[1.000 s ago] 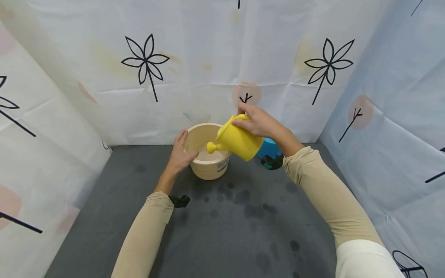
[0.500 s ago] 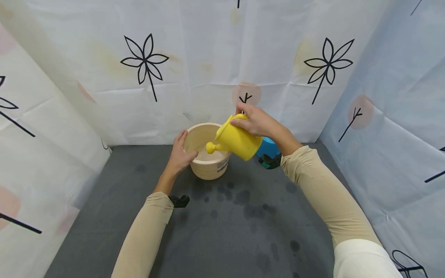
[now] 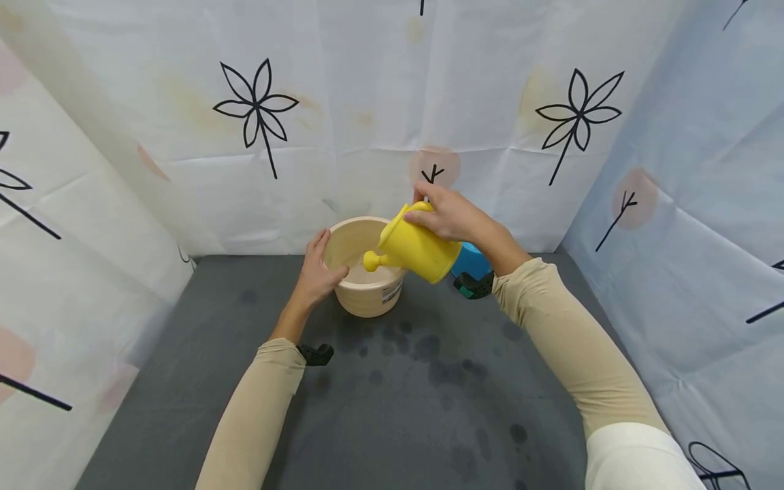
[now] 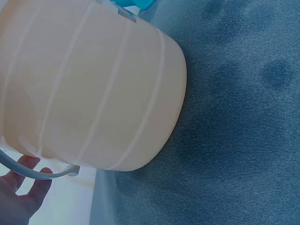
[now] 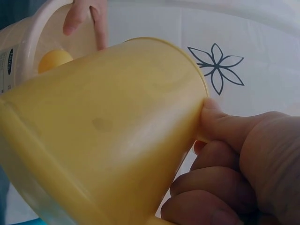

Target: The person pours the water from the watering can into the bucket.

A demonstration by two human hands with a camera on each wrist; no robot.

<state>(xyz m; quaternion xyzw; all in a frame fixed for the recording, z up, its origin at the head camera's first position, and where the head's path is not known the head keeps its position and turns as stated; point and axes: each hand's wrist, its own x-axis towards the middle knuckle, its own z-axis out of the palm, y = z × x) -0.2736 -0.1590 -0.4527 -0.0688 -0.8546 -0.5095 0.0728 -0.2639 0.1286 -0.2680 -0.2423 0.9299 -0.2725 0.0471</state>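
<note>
A cream bucket (image 3: 364, 301) stands upright on the dark grey surface. My left hand (image 3: 318, 272) grips its left rim, the thumb over the near edge inside. In the left wrist view, fingers show by the bucket's curved handle (image 4: 29, 171). A yellow watering can (image 3: 422, 248) is held tilted by my right hand (image 3: 450, 214), its round spout head (image 3: 371, 260) inside the bucket's outline, over the opening. In the right wrist view, curled fingers (image 5: 211, 180) wrap the handle and the thumb presses near the can's rim. No water stream shows.
A blue object (image 3: 473, 260) stands behind my right wrist, mostly hidden. Dark wet-looking spots (image 3: 447, 371) mark the grey surface (image 3: 367, 435). White cloth walls (image 3: 361, 102) with flower drawings close in the back and both sides.
My right hand and the watering can have shifted very slightly left. My left hand and the bucket have not visibly moved.
</note>
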